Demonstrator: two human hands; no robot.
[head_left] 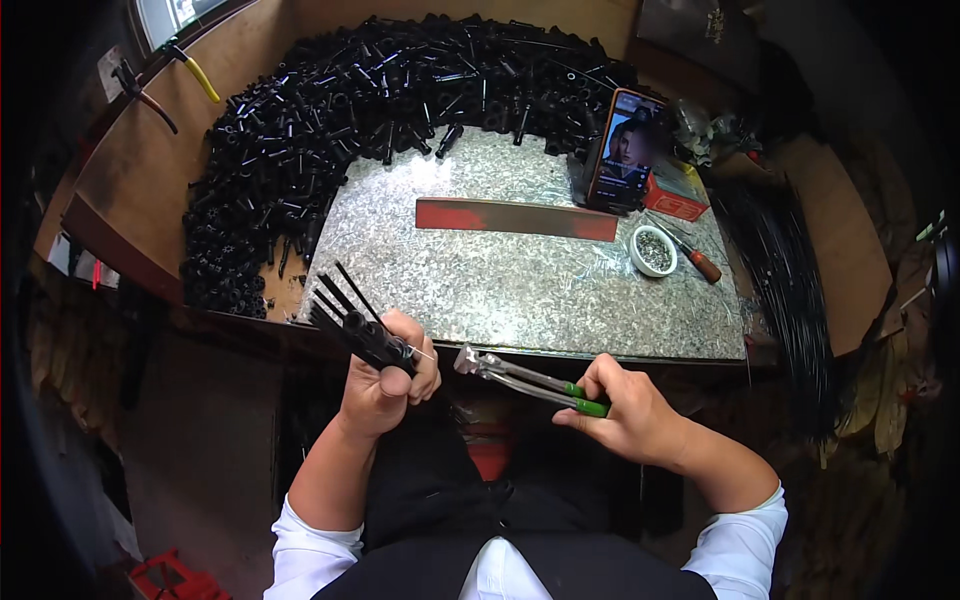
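Note:
My left hand point(385, 375) is closed round a black tubular part point(372, 338) with several thin black prongs, which point up and to the left. From its near end a short thin wire or pin point(420, 354) sticks out to the right. My right hand point(632, 412) grips a pair of end-cutting pliers point(520, 380) by their green handles. The pliers' metal head points left, a short gap from my left hand and the wire. Both hands are held just in front of the table's near edge.
A speckled tabletop point(480, 280) carries a flat reddish-brown bar point(515, 219), a white bowl of small metal bits point(653, 251), a screwdriver point(704, 264), a propped phone point(622, 150) and a red box point(677, 193). Black parts point(400, 85) heap behind; black rods point(785, 270) lie right.

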